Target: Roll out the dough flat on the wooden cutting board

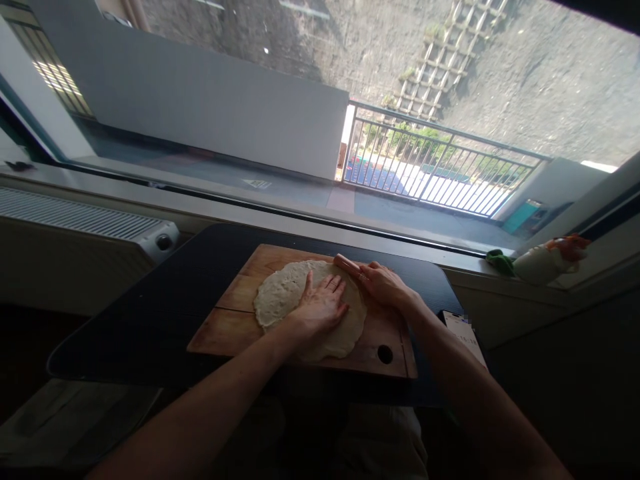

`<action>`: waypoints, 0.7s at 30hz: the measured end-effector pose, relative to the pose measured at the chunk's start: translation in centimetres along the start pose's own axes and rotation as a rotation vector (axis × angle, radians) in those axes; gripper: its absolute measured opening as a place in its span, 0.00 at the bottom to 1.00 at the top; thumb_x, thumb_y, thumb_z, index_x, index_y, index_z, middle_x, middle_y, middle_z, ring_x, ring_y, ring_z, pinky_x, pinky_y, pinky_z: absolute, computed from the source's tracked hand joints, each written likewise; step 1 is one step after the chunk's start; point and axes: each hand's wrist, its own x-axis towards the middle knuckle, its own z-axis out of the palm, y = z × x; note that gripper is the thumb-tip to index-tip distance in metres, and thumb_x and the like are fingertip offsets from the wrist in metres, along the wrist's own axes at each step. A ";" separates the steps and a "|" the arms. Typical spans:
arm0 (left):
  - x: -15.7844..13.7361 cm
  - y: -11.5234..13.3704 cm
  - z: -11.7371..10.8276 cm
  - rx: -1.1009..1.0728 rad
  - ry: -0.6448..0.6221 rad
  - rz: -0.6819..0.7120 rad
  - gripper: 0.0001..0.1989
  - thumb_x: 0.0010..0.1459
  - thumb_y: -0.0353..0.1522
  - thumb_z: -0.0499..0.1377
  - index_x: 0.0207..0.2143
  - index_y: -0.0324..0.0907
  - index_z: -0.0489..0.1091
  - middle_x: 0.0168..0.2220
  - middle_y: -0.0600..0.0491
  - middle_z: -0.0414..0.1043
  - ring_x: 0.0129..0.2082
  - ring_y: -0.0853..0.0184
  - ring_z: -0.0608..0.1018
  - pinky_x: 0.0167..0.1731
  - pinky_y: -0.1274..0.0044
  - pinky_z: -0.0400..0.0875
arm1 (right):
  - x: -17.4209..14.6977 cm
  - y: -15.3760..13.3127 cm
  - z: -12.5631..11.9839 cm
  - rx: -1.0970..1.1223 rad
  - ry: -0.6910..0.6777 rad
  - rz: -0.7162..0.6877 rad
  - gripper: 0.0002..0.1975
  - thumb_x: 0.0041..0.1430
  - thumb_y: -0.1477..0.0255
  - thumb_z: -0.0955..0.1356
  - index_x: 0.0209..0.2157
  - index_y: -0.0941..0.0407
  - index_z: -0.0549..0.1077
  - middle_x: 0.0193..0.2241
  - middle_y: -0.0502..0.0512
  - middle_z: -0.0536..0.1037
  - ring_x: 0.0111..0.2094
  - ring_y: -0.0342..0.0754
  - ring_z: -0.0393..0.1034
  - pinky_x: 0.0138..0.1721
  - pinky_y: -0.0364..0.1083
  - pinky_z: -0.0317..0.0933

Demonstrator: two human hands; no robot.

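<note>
A: Quick one; where's the dough?
B: Flat dough sheet (281, 293) is under the left hand (323, 305); it spreads to both sides of that hand and comes up just beside the right hand (386, 283); wooden cutting board (225, 330) beneath it, showing past the dough to the left of the left hand and below the right.
A: Hand states?
B: Left lies palm down, thumb splayed off, fingers slightly parted; it grips nothing; right is curled around a wooden rolling pin (345, 264); the pin's free end pokes out to the left of those fingers, at the dough's far edge; how each finger wraps, can't tell.
A: Step?
B: Rolling out, I'd judge; the dough's already a wide, rough round; left of the left hand it looks lumpy, to the right smoother; that palm may be steadying the sheet or feeling its thickness, can't say which.
A: Next move calls for?
B: My guess: left hand clear of the pin's path, then even pressure over the lumpier part by the left hand; lighter at the rim, since it could tear or stick.
A: Anything else?
B: Lit smartphone (463, 335) just outside the right forearm; black table (165, 293) under it all; white radiator (110, 223) well off to the left hand's left; done.
</note>
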 end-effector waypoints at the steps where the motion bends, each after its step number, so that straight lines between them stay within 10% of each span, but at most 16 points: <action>1: -0.1 -0.1 -0.3 0.003 0.000 0.002 0.26 0.62 0.42 0.46 0.59 0.41 0.58 0.63 0.43 0.54 0.63 0.54 0.55 0.60 0.52 0.27 | 0.3 0.0 -0.1 0.002 -0.007 -0.001 0.18 0.67 0.62 0.54 0.51 0.51 0.66 0.45 0.57 0.69 0.44 0.49 0.67 0.44 0.46 0.56; 21: -1.8 -2.3 -2.3 -0.018 0.000 -0.038 0.25 0.60 0.42 0.51 0.56 0.40 0.61 0.60 0.44 0.59 0.61 0.54 0.59 0.60 0.52 0.32 | 3.2 -1.5 -0.1 -0.068 -0.034 -0.148 0.17 0.67 0.62 0.54 0.45 0.53 0.68 0.42 0.57 0.71 0.39 0.48 0.68 0.37 0.44 0.57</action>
